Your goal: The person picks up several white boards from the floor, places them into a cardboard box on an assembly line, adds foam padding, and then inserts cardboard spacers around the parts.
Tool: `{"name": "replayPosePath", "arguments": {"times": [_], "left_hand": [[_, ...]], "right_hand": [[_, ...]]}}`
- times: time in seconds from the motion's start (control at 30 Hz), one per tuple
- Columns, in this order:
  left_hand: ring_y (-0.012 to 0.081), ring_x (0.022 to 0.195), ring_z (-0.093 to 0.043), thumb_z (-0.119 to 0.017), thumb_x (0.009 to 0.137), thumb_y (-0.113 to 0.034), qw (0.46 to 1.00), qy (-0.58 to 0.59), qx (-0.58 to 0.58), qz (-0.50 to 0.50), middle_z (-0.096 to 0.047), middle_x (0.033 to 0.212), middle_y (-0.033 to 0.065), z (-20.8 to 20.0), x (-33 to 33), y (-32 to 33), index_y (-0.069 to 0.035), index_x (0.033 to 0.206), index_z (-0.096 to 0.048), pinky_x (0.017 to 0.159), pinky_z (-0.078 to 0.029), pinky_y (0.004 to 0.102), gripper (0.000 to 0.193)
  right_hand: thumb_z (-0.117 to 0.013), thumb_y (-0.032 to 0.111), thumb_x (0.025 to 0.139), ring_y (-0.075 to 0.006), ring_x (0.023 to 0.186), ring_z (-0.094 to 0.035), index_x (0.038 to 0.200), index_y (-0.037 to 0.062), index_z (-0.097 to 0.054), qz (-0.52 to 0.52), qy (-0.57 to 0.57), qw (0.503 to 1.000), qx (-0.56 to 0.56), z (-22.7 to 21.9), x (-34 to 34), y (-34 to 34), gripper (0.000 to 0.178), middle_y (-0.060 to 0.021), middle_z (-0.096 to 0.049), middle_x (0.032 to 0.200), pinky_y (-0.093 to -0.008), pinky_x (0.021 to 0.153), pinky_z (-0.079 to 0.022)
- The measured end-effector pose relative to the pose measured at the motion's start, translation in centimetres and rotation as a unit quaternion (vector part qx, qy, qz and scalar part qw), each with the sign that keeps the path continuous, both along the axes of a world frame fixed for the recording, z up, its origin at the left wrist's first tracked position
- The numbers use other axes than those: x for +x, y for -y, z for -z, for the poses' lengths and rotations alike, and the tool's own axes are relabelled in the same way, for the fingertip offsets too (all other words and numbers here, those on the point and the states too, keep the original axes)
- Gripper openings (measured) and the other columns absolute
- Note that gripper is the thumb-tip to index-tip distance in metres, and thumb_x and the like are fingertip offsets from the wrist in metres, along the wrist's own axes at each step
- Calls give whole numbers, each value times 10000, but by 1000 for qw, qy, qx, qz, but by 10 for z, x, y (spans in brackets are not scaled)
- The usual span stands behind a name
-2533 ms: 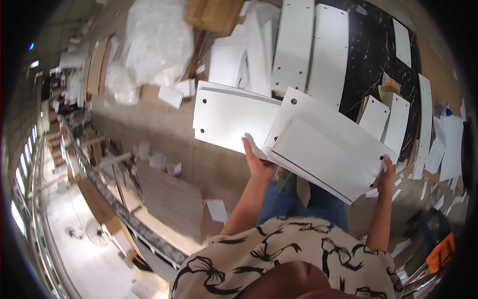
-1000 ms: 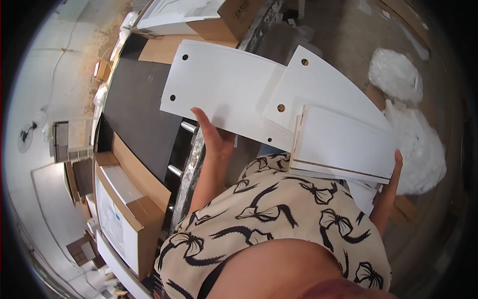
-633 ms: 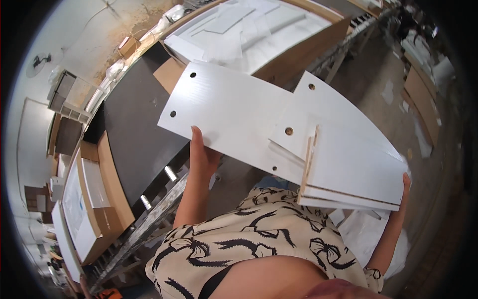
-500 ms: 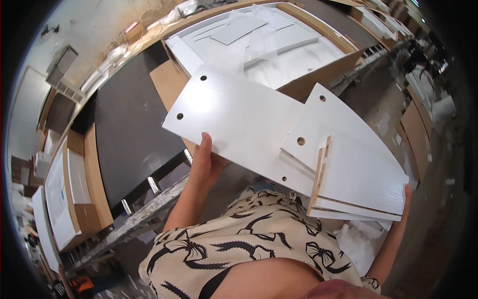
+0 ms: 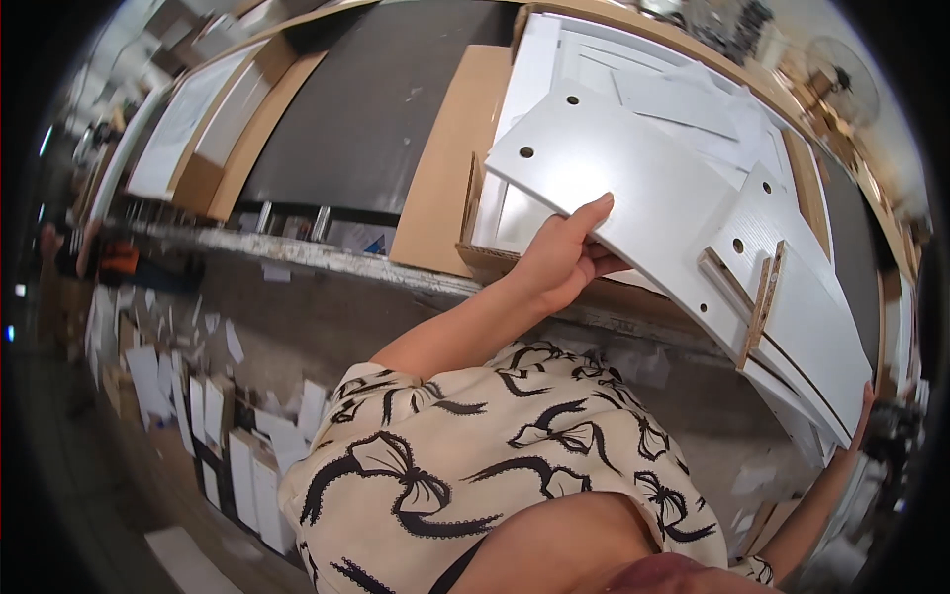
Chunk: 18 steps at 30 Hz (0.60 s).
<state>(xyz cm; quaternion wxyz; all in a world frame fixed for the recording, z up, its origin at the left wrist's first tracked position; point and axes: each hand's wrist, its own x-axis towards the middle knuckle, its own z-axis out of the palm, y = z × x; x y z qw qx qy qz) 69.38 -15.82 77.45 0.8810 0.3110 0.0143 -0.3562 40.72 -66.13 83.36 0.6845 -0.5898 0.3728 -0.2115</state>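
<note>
A stack of white panels [image 5: 633, 178] with round holes slants across my front, above an open cardboard box [image 5: 435, 188]. My left hand [image 5: 574, 252] grips the long near edge of the bottom panel, thumb on top and fingers underneath. Smaller white panels [image 5: 811, 297] lie crosswise on the right part of it, one showing a raw chipboard edge [image 5: 764, 307]. At their far right end my right hand [image 5: 865, 406] closes round the stack's edge; most of its fingers are hidden behind the panels.
Inside the box lie white parts and a loose panel [image 5: 673, 99]. It rests on a dark conveyor belt [image 5: 346, 109] with a worn rail [image 5: 327, 262]. Another carton [image 5: 208, 129] stands farther left. Offcuts [image 5: 247, 475] fill the lower left, and a person [image 5: 109, 255] stands at the left.
I have turned to the right in relation to the belt. Both hands have carried the panels from beside the box to over it, keeping their hold.
</note>
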Motion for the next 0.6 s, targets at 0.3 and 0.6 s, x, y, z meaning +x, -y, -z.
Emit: {"name": "replayPosePath", "arguments": {"times": [0.3, 0.6], "left_hand": [[286, 1220, -399, -313, 999, -230, 949, -157, -68, -265, -362, 1333, 158, 22, -7, 86, 27, 1330, -267, 1021, -353, 481, 422], [328, 1252, -358, -259, 979, -125, 868, -208, 38, -450, -317, 1358, 189, 48, -13, 88, 50, 1336, -222, 1051, -319, 486, 399]], "right_hand": [[-523, 483, 842, -236, 1136, -484, 1317, 5, -414, -265, -14, 964, 36, 60, 196, 102, 683, -138, -486, 1267, -312, 939, -390], [-578, 470, 816, -186, 1047, -509, 1241, 0, -489, -267, -77, 961, -14, 104, 239, 72, 640, -98, -530, 1157, -283, 937, -364]]}}
